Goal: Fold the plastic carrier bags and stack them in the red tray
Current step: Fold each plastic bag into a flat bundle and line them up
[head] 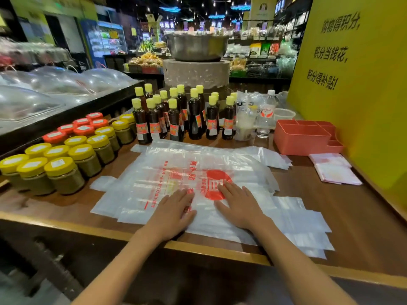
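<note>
This is a shop, a food market or supermarket. A wooden counter carries rows of identical labelled goods: jars with yellow lids, jars with red lids and dark sauce bottles with yellow caps. Behind stand stocked shelves of packaged food, a produce display, clear domed food covers and a yellow printed sign.

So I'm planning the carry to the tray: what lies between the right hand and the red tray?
Head view: between the right hand and the red tray lie only spread plastic bags and bare table.
</note>
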Demonstrator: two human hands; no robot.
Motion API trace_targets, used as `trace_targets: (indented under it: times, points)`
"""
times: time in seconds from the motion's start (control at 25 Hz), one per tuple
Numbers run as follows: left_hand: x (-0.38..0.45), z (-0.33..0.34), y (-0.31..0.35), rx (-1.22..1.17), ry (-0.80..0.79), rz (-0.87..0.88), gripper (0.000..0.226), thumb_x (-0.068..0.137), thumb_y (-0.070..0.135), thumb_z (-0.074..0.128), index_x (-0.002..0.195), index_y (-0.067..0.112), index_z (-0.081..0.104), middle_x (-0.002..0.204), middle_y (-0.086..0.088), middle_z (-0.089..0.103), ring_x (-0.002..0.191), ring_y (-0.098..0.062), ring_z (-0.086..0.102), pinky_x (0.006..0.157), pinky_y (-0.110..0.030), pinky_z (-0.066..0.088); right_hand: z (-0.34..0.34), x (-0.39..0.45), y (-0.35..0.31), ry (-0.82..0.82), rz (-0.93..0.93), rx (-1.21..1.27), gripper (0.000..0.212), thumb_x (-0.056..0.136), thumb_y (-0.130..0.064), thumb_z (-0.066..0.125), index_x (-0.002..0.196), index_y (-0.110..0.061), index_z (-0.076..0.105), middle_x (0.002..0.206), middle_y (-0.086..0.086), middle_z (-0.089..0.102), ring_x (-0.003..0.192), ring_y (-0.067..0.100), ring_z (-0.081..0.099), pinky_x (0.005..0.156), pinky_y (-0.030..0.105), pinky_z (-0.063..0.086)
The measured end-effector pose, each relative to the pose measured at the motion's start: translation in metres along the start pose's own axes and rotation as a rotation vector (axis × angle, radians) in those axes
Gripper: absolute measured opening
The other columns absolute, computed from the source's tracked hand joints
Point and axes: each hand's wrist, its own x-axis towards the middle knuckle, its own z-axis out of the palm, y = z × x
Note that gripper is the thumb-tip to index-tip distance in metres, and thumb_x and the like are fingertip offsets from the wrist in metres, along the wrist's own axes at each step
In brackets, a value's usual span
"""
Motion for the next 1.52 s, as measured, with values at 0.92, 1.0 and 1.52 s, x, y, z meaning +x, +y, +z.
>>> trace_targets:
  times: [0.92,1.0,1.52]
  points:
    - [-0.026,-0.028,0.005,-0.195,-0.069,0.064,0.069,0.081,0.067,0.062,0.143,0.047,0.04,0.155,0.024,0.034,0.142,0.0,0.03,0.115,-0.022,0.024,-0.019,-0.073,-0.032,-0.011,-0.046,0.244,0.063,0.087,-0.045,0.051,0.148,-0.038,0.038,0.154,-0.015,0.04,0.139,0.01,0.036,0.116,0.029,0.028]
    - [-0.027,-0.026,0.004,-0.185,-0.061,0.058,0.063,0.082,0.066,0.061,0.139,0.051,0.039,0.154,0.024,0.037,0.14,0.0,0.034,0.114,-0.022,0.028,-0.016,-0.073,-0.029,-0.009,-0.022,0.254,0.064,0.088,-0.044,0.049,0.15,-0.036,0.035,0.156,-0.012,0.038,0.141,0.012,0.036,0.118,0.032,0.029]
    - [-0.027,-0.037,0.009,-0.063,-0.147,0.054,0.06,0.092,0.066,0.05,0.146,0.048,0.033,0.153,0.021,0.04,0.137,-0.003,0.041,0.113,-0.028,0.034,-0.013,-0.073,-0.026,0.094,-0.018,0.185,0.066,0.088,-0.064,0.046,0.148,-0.04,0.038,0.151,-0.019,0.045,0.137,0.006,0.042,0.112,0.029,0.034]
